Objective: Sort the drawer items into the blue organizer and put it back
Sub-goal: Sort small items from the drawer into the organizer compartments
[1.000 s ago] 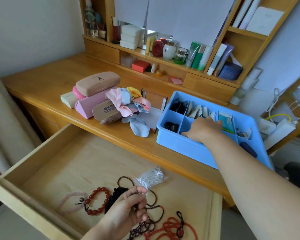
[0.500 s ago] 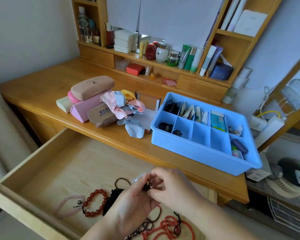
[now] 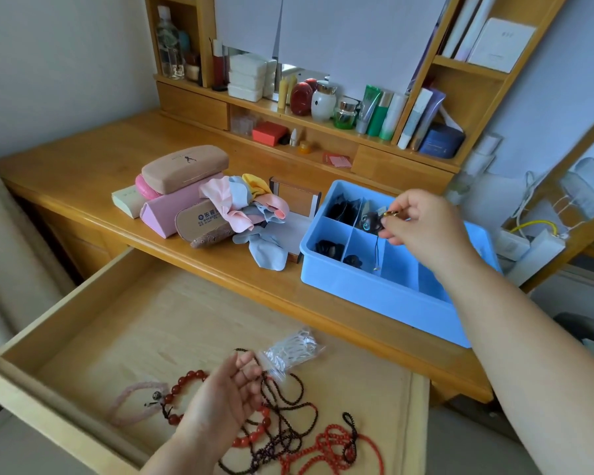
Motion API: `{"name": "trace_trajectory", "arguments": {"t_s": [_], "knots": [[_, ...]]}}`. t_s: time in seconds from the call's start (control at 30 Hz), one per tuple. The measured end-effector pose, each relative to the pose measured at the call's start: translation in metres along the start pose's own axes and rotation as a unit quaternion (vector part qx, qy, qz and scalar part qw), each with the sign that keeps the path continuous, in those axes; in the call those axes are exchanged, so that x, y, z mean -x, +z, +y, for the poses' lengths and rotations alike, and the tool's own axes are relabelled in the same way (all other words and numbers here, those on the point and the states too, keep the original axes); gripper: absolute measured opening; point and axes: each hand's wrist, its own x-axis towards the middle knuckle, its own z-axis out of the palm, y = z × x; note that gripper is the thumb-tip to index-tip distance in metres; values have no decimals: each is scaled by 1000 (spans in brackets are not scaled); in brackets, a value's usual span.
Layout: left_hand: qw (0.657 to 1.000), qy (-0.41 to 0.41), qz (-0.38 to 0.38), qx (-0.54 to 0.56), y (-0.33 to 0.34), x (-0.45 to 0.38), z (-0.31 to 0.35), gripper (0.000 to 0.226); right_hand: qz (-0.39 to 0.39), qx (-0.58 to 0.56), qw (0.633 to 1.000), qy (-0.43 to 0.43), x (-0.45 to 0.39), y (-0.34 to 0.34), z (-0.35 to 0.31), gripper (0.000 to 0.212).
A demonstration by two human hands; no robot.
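**Charm going into the organizer**

While beads lie tangled at the drawer's near edge, the left hand hovers relaxed above them, holding nothing. Farther, the right hand pinches a light, dangling charm over the organizer near the tabletop's front edge; open compartments below leave room.

desk: glasses cases, cloths | shelf: jars, tubes, red box
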Motion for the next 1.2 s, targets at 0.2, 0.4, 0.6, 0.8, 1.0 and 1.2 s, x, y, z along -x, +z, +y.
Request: {"name": "trace_trajectory", "arguments": {"t_s": [0.2,0.4,0.6,0.8,1.0,1.2], "knots": [[996,37,76,4,1,-3,0,25,-79,258,959,85,-20,29,30,11],[995,38,88,-11,5,-1,-1,27,-80,183,980,22,4,35,37,5],[968,64,48,-240,-3,7,7,15,-3,201,934,-294,109,42,59,14],[875,83,62,-472,-9,12,21,22,-420,182,873,-171,212,111,106,26],[881,85,120,-449,-15,9,23,19,-465,258,801,-275,235,168,109,38],[876,75,127,-458,-17,9,24,17,-452,234,835,-209,232,166,121,25]]}}
